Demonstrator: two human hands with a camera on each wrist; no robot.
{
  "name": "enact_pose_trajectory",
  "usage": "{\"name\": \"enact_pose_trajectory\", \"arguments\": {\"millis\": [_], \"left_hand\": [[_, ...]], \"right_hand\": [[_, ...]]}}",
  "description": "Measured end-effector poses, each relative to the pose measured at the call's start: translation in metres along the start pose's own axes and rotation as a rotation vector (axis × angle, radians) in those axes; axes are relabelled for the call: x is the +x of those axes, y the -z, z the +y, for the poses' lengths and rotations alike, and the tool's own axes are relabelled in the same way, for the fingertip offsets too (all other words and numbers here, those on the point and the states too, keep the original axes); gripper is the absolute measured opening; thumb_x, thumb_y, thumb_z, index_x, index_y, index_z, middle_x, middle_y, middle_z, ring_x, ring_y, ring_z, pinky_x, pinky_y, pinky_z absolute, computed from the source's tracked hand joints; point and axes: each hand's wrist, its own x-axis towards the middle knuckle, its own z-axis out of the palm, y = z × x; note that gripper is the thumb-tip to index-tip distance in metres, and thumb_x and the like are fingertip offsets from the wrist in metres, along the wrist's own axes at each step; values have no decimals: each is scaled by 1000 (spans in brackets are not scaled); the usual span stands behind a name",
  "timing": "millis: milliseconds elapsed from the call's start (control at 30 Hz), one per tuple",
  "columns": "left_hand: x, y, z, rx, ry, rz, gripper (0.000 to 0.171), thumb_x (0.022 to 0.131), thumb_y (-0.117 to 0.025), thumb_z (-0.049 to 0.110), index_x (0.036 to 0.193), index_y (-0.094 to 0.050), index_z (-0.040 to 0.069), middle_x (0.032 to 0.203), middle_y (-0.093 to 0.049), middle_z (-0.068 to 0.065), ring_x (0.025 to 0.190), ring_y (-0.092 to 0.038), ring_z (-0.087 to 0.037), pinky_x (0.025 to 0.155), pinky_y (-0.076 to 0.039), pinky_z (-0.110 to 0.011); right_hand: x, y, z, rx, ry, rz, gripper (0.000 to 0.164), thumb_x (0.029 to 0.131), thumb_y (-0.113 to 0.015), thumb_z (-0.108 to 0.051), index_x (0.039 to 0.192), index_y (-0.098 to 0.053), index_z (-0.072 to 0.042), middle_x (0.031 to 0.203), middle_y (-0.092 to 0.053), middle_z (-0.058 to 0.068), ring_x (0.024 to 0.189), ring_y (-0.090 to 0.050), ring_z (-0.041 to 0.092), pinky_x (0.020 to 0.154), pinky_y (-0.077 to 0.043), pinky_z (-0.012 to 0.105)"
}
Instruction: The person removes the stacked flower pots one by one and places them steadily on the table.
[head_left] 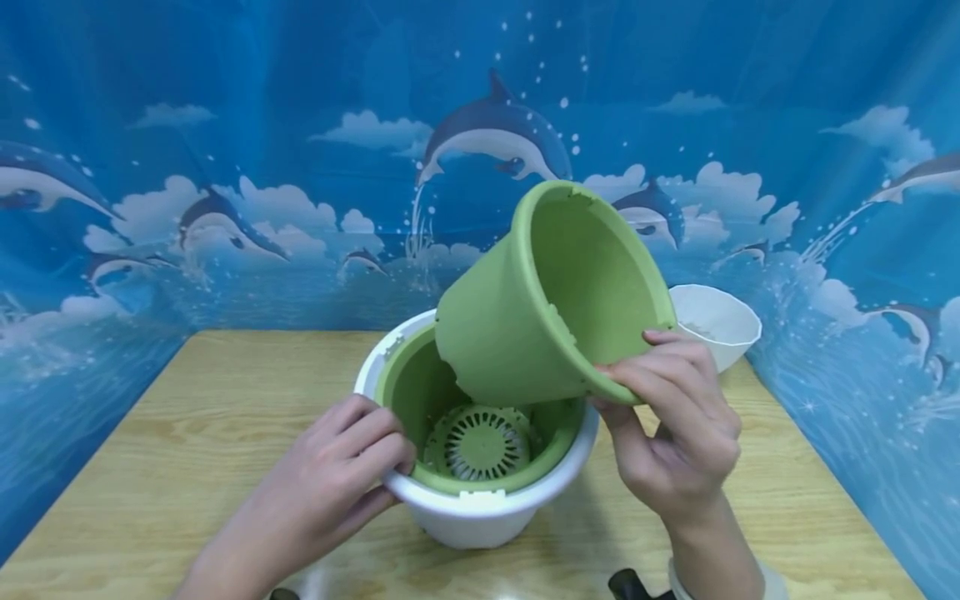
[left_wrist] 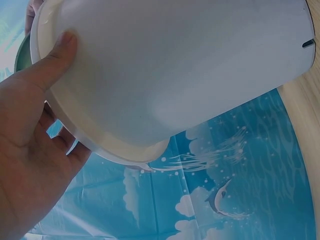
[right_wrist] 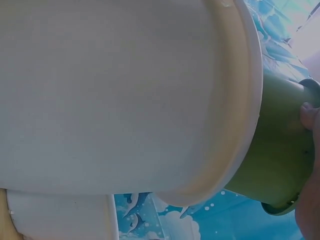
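A green plastic flower pot (head_left: 487, 325) is tilted over a white pot (head_left: 472, 521), its mouth facing up and to the right. My right hand (head_left: 675, 421) pinches its rim, thumb below and fingers over the edge. Inside the white pot sits another green pot (head_left: 551, 471) with a round slotted base (head_left: 483, 442). The lower end of the tilted pot overlaps that inner pot's opening. My left hand (head_left: 341, 467) grips the white pot's rim at the near left. In the left wrist view its thumb (left_wrist: 60, 52) lies along the outer wall, fingers behind the rim.
A white faceted bowl (head_left: 720, 325) stands at the back right of the wooden table (head_left: 247, 400), with small pale bits in it. Behind the table hangs a blue dolphin-print curtain (head_left: 337, 75). A dark object (head_left: 628, 583) shows at the bottom edge near the right wrist.
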Motion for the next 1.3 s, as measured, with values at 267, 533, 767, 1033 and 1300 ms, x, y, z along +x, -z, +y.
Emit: {"name": "enact_pose_trajectory", "arguments": {"millis": [267,533,767,1033,1300], "left_hand": [[0,-1,0,-4,5,2,21,80,-76,28,94,-62,23,101,-59,14,99,-52,-10,82,-52,-32],[2,-1,-1,23,-24,33,19,80,-73,30,93,-61,22,100,-59,13,98,-53,-11,82,-51,-31],[3,-1,-1,20,-43,48,17,82,-71,31,93,-62,21,100,-58,13,98,-53,-12,83,-50,-30],[2,-2,-1,12,-43,53,15,85,-69,32,93,-62,21,100,-59,14,98,-52,-11,83,-50,-30],[2,-2,-1,23,-38,48,17,82,-70,32,93,-62,22,100,-59,14,98,-53,-11,82,-51,-30]], "right_hand": [[1,1,1,-7,-8,30,30,83,-80,-21,73,-71,5,68,-67,14,74,-54,29,94,-48,43],[2,-1,2,-17,0,87,31,80,-82,-21,70,-69,5,66,-65,14,74,-54,29,93,-49,42],[2,-1,2,-47,-25,132,32,79,-83,-21,70,-69,6,66,-65,14,72,-53,28,94,-49,40],[3,0,1,-83,-52,168,31,79,-83,-21,71,-70,6,67,-65,14,74,-52,27,94,-47,41],[4,1,2,-150,-46,185,34,79,-84,-25,70,-71,4,67,-66,13,73,-51,28,94,-47,42]]}}
